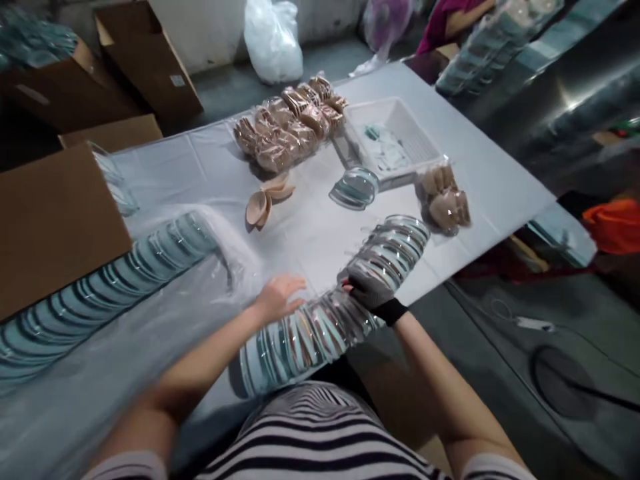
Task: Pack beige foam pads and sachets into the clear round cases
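Observation:
A long row of nested clear plastic shells (300,340) lies along the near table edge in front of me, with pale and brown strips showing between them. At the row's left part my left hand (280,298) is bare, its fingers stretched out over the upper side. My right hand (370,291), in a grey glove with a black cuff, has its fingers curled onto the row near its middle, where the row bends. Beyond that hand, more of the nested shells (395,250) slant up to the right. A loose clear plastic shell (355,188) lies farther back.
Tan wooden-looking scoops (265,200) lie mid-table. Behind are wrapped brown bundles (290,127) and a white bin (420,137); another wrapped bundle (447,200) sits right. A long stack of shells (110,287) and a cardboard box (55,227) stand left. A co-worker's arm (467,19) shows far right.

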### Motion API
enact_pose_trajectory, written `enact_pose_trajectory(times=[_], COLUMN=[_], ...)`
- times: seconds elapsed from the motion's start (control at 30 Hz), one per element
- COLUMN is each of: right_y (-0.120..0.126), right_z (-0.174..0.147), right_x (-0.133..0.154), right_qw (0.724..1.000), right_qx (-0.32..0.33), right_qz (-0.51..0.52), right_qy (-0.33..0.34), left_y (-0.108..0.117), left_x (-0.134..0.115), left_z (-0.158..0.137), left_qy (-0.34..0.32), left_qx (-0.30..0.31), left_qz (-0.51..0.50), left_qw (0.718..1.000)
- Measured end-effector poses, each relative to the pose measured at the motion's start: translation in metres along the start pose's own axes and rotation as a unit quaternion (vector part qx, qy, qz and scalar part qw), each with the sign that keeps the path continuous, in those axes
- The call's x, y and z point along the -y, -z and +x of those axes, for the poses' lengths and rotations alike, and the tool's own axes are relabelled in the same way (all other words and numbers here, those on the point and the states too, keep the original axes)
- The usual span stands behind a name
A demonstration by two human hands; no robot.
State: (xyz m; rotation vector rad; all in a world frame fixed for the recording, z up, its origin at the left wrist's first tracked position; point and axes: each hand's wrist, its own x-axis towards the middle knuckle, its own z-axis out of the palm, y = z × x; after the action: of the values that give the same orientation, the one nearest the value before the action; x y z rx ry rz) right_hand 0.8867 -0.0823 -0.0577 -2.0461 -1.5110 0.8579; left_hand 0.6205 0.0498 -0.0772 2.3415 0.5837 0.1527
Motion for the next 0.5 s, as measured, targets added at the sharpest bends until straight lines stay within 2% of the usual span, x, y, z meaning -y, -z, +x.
enact_pose_trajectory(times=[0.07,0.17,0.2,0.27,0.37,0.43,0.5], right_y=[0.045,0.102,0.120,0.154,0.200,0.221,0.232], right_z=[0.061,0.140,0.159,0.190,0.223,0.246,0.273], right_x=[-0.033,-0.073,-0.083,-0.096,-0.110,-0.121,-0.135], right_qw=[1.000,0.992,0.986,0.969,0.944,0.941,0.946], right_qx=[-0.015,-0.063,-0.085,-0.162,-0.273,-0.281,-0.244], right_qz=[-0.007,-0.085,-0.113,-0.147,-0.145,-0.148,-0.173], right_qy=[-0.013,-0.074,-0.092,-0.117,-0.117,-0.120,-0.126], left_y=[0.034,0.081,0.092,0.108,0.108,0.091,0.061], left_x=[0.034,0.092,0.110,0.138,0.155,0.148,0.129], left_z=[0.064,0.155,0.179,0.215,0.237,0.234,0.220], left_qy=[0.096,0.252,0.289,0.343,0.380,0.380,0.368], left_qx=[-0.088,-0.186,-0.198,-0.174,-0.086,-0.054,-0.030], left_qz=[0.069,0.173,0.195,0.214,0.207,0.217,0.250], left_qw=[0.989,0.934,0.916,0.898,0.897,0.898,0.895])
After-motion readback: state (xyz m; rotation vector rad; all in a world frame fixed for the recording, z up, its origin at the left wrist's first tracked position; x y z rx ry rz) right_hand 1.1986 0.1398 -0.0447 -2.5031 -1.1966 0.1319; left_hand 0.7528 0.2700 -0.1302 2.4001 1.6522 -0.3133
